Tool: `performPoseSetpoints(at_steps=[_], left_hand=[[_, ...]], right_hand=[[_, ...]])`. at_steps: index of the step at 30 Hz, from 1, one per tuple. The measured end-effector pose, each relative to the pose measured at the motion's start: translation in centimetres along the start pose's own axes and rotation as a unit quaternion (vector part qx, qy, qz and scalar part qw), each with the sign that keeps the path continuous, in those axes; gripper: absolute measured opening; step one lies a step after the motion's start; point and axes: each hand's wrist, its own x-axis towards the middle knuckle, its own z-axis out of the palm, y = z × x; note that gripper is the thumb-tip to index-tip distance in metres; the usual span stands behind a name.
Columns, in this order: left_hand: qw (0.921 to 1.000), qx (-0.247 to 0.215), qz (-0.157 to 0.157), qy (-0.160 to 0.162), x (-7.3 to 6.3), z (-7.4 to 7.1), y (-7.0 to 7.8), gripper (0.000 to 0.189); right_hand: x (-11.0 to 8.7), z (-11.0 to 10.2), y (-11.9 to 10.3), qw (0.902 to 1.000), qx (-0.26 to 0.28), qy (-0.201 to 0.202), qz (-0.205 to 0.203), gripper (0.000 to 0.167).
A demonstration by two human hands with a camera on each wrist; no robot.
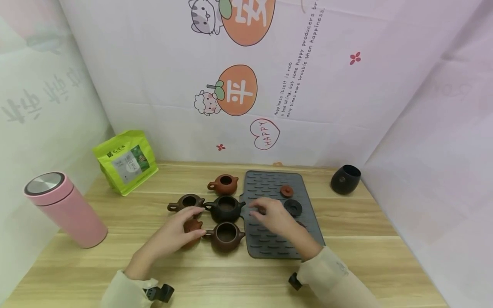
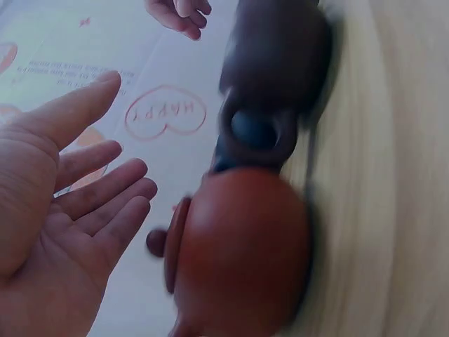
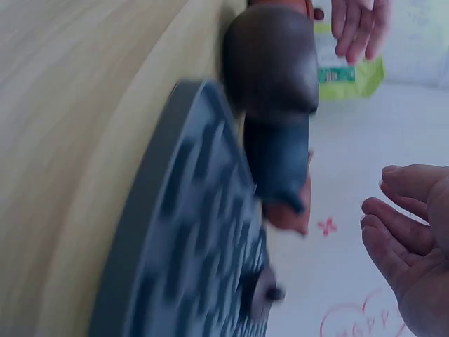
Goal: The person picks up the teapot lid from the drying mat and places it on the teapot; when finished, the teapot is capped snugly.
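Note:
My left hand (image 1: pixel 177 231), fingers spread, is above a small red clay teapot (image 2: pixel 242 253) whose lid is on. In the left wrist view nothing lies between its fingers and thumb. My right hand (image 1: pixel 275 217) hovers with bent fingers over the dark grey drying mat (image 1: pixel 269 252), holding nothing; a brown lid (image 3: pixel 262 295) on the mat is partly hidden under it in the head view. Lidless teapots stand between the hands: a black one (image 1: pixel 225 216), a dark brown one (image 1: pixel 226 246), another brown one (image 1: pixel 175 207) and a reddish one (image 1: pixel 223 188) at the back.
A red lid (image 1: pixel 286 191) and a black lid (image 1: pixel 293 208) lie on the mat. A black cup (image 1: pixel 345 182) stands at the far right. On the left are a pink thermos (image 1: pixel 73 214) and a green tea bag (image 1: pixel 127 162). Printed cloth walls border the wooden table.

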Motion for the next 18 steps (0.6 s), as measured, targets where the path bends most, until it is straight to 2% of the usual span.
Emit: performPoseSetpoints(at_steps=[4, 7, 12, 18], left_hand=[[0.9998, 0.003, 0.010, -0.014, 0.4, 1.2, 0.4, 0.059], [0.9996, 0.002, 0.005, -0.026, 0.6, 2.0, 0.6, 0.061], [0.9988, 0.000, -0.004, -0.049, 0.9, 3.3, 1.0, 0.061], [0.9981, 0.021, 0.006, -0.058, 1.2, 4.3, 1.0, 0.064]], right_hand=[[-1.3, -1.0, 1.9, 0.9994, -0.011, 0.028, 0.017, 0.016], [-2.2, -1.8, 3.2, 0.9989, -0.018, 0.035, 0.026, 0.016], [-4.0, -3.1, 5.7, 0.9980, -0.028, 0.025, 0.050, 0.015], [-6.0, -4.2, 7.6, 0.9964, -0.015, -0.004, 0.083, 0.013]])
